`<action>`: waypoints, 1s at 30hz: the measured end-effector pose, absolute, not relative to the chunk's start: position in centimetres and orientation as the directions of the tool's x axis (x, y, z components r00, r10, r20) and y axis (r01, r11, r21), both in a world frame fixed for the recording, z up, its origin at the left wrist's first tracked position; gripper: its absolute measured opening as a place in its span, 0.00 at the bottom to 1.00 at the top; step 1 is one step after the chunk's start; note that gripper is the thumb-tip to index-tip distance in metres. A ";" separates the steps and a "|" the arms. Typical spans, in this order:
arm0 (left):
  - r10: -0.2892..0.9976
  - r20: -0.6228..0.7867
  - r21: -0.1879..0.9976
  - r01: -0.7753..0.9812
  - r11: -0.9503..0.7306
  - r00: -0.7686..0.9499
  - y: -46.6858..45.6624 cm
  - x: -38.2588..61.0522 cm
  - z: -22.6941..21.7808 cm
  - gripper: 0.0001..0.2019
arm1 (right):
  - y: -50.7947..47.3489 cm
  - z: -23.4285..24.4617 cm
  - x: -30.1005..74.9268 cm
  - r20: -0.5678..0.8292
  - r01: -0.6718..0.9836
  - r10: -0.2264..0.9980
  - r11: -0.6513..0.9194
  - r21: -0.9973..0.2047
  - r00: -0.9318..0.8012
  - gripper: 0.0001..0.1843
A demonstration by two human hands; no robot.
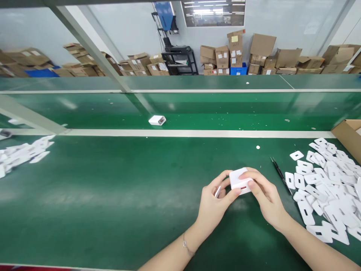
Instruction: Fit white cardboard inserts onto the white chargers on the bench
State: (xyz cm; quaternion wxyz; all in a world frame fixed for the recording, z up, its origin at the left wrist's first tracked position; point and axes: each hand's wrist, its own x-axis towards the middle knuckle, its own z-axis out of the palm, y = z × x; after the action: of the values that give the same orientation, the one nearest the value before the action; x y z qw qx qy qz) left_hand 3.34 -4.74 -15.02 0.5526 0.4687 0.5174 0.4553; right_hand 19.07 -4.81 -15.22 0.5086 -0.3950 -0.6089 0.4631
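Pinching block (240,180) by fingertips, left hand (211,203) and right hand (266,197), near bench (113,188) front edge; risks dropping it, left also clutching plate (217,192).

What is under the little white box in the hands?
The left hand and right hand hold the white box over the green table. Their fingers cover its underside.

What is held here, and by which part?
A small white block: right hand around its right end, left hand at its left end, also pinching a thin white piece.
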 end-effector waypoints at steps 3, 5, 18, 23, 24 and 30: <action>0.988 -0.147 0.989 -0.006 0.148 0.053 -4.6 3.4 -14.9 0.26 | -4.7 -15.2 19.0 0.255 0.022 0.955 0.261 -0.965 -0.155 0.11; 0.987 -0.146 0.989 0.011 0.145 0.066 -4.4 3.4 -14.8 0.28 | -4.7 -15.2 18.9 0.244 0.016 0.959 0.249 -0.968 -0.147 0.11; 0.985 -0.126 0.963 -0.223 0.151 0.121 -3.6 2.8 -15.0 0.30 | -4.2 -15.2 20.7 0.251 -0.076 0.928 0.239 -0.968 -0.275 0.17; 0.986 -0.161 0.957 -0.240 0.165 0.038 -3.7 2.9 -14.9 0.28 | -4.8 -14.8 20.8 0.523 0.549 0.746 0.662 -0.511 -0.412 0.22; 0.986 -0.165 0.956 -0.243 0.166 0.024 -3.6 2.8 -14.9 0.28 | -4.7 -14.7 20.8 0.550 0.631 0.712 0.678 -0.377 -0.437 0.22; 0.982 -0.187 0.946 -0.274 0.175 -0.021 -3.3 2.6 -15.4 0.32 | -3.5 -14.9 21.7 0.661 0.792 0.736 0.489 -0.366 -0.148 0.14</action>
State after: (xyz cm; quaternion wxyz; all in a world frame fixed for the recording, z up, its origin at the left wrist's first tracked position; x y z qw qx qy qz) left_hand 2.59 -3.35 -15.37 0.5958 0.3671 0.4821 0.5272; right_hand 21.74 -3.55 -14.88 0.4140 -0.5043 -0.7570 -0.0338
